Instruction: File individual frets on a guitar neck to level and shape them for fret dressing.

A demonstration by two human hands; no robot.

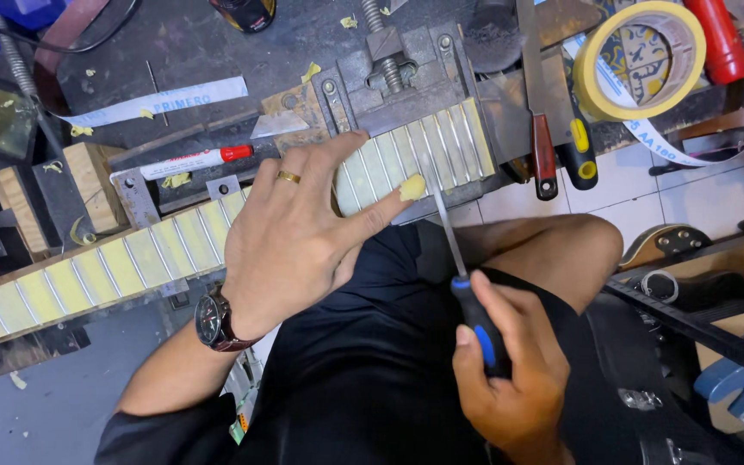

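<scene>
Cluttered dark workbench (174, 43), taped guitar neck (131, 258) running from lower left to centre, its end clamped in the vise (406, 69).

The left hand (303, 232) lies flat on the neck with fingers spread, likely steadying it. The right hand (510, 379) at lower right wraps the handle of one file (449, 232), tip on a fret. One tape roll (639, 56) sits upper right; one red-capped marker (195, 161) lies above the neck.
</scene>
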